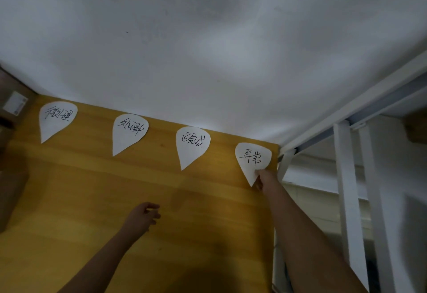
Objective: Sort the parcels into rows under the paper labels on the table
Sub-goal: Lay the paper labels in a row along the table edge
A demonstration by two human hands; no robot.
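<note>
Head view: two bare forearms reach in from the near edge of the yellow wooden table [92, 200]. The left hand [144, 216] is over the middle of the table, back up, with its fingers loosely curled and nothing in them. Whether it rests on the wood or hangs just above it cannot be told.

At the left edge, level with that hand, stands a brown cardboard near parcel [11, 188], partly cut off by the picture's border and in shadow.

Farther in and toward the right edge, the right hand [263, 178] is stretched out to the lower tip of the fourth label [251, 158], which lies near the far right corner. The hand touches the paper's point. Its fingers are folded out of sight, so it cannot be told whether they pinch the tip or only press on it.

Along the far edge the paper labels lie in one row, each a white teardrop shape with its point toward the near edge and dark handwriting on it: the first label [56, 119] toward the far left corner, then the second label [129, 132], then the third label [191, 146], then the fourth. They are well apart from one another.

At the far left corner sits the far parcel [13, 89], brown, bearing a white sticker [15, 105]. Behind the table rises a white wall [208, 38], and beyond the right edge stands a white metal frame [346, 177].
</note>
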